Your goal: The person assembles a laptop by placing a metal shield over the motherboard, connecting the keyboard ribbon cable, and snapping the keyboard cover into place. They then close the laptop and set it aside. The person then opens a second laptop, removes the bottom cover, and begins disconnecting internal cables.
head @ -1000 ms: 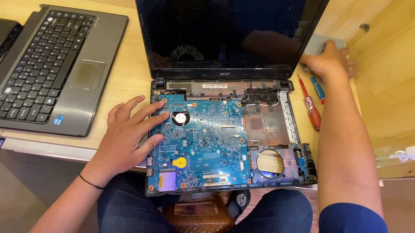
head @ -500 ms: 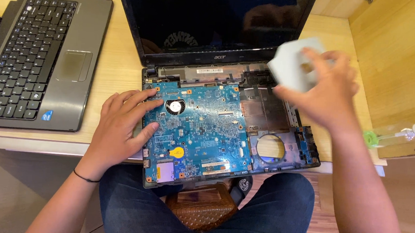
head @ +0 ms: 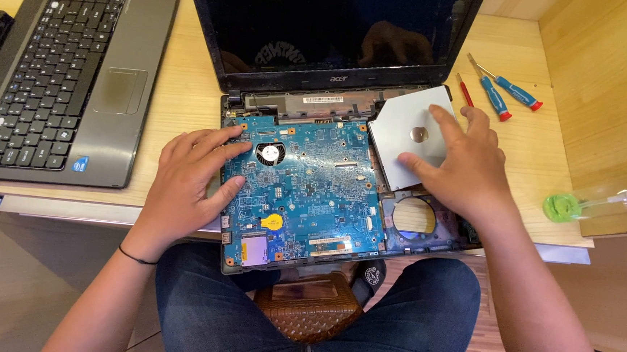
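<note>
An opened laptop (head: 334, 76) lies on the wooden desk with its top cover off, and its blue motherboard (head: 305, 186) is exposed. My left hand (head: 193, 179) rests flat on the board's left edge, fingers spread near the small fan. My right hand (head: 463, 163) presses a flat silver optical drive (head: 407, 127) into the bay at the laptop's right side. The dark screen stands upright behind.
A grey keyboard cover (head: 65, 81) lies at the left of the desk (head: 182, 74). Screwdrivers (head: 503, 93) with red and blue handles lie at the right. A clear bottle with green liquid (head: 595, 204) lies by the wooden side wall. My knees sit under the desk edge.
My right hand picked up the silver drive from the far right of the desk, carried it over and set it down in the laptop's right bay. My left hand stayed put.
</note>
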